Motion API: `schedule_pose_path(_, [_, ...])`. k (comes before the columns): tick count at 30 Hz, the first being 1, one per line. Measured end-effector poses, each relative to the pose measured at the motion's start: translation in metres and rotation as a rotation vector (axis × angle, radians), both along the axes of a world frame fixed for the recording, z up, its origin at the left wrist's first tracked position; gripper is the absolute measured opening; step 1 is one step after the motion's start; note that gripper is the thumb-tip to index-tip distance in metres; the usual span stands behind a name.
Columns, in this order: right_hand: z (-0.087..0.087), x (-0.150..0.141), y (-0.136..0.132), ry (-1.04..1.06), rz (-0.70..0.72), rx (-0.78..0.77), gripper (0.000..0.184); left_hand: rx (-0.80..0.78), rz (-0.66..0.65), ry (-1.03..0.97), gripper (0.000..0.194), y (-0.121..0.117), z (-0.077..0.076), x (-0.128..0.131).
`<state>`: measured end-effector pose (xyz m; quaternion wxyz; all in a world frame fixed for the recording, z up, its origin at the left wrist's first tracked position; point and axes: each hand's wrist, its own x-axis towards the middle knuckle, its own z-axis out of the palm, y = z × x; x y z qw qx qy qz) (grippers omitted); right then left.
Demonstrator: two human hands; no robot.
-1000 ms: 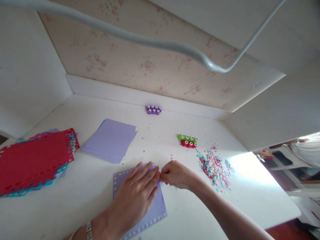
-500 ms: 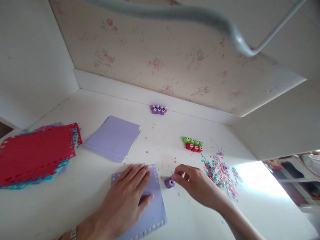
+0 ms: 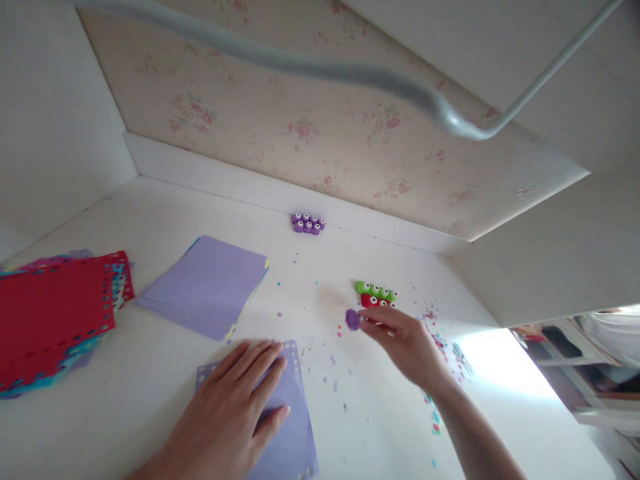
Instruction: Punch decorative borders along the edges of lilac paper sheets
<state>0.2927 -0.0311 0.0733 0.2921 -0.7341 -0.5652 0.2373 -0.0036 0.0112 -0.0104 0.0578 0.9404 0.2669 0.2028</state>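
My left hand (image 3: 235,407) lies flat, fingers spread, on a lilac paper sheet (image 3: 287,413) with small holes punched along its edges. Lifted above the table, a small purple craft punch (image 3: 353,319) is pinched between the thumb and fingers of my right hand (image 3: 400,340). Its underside appears to face me. Just behind that hand stand green craft punches (image 3: 376,291) and red craft punches (image 3: 373,301), the red ones partly covered by my fingers. Lilac paper bits (image 3: 335,385) are scattered right of the sheet.
A stack of lilac paper (image 3: 210,287) lies further back on the left. Beyond it, at the far left, is a pile of punched red and blue sheets (image 3: 60,307). Several purple craft punches (image 3: 309,225) stand by the back wall. Colourful confetti (image 3: 440,343) lies on the right, partly behind my forearm.
My right hand has taken hold of the purple craft punch and lifted it up and away from the sheet's edge. Lilac bits now show there. My left hand stays on the sheet; the view has shifted.
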Motion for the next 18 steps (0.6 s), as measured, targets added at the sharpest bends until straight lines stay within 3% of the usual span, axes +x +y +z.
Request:
schedule_pose_path(4, [-0.001,0.068,0.031,-0.191,-0.237,0.070,0.032,0.038,-0.004,-0.003,0.049,0.002,-0.001,0.000])
schedule_pose_path(8, [-0.001,0.120,0.049,-0.541,-0.308,-0.075,0.032,0.089,-0.006,-0.026,0.048,0.003,-0.003,-0.001])
schedule_pose_path(11, [-0.005,0.137,0.053,-0.612,-0.282,-0.151,0.031,0.108,-0.007,-0.036,0.047,0.003,-0.003,-0.001])
schedule_pose_path(18, [-0.021,0.142,0.052,-0.648,-0.164,-0.185,0.029,0.102,-0.011,-0.028,0.048,0.005,0.001,0.000])
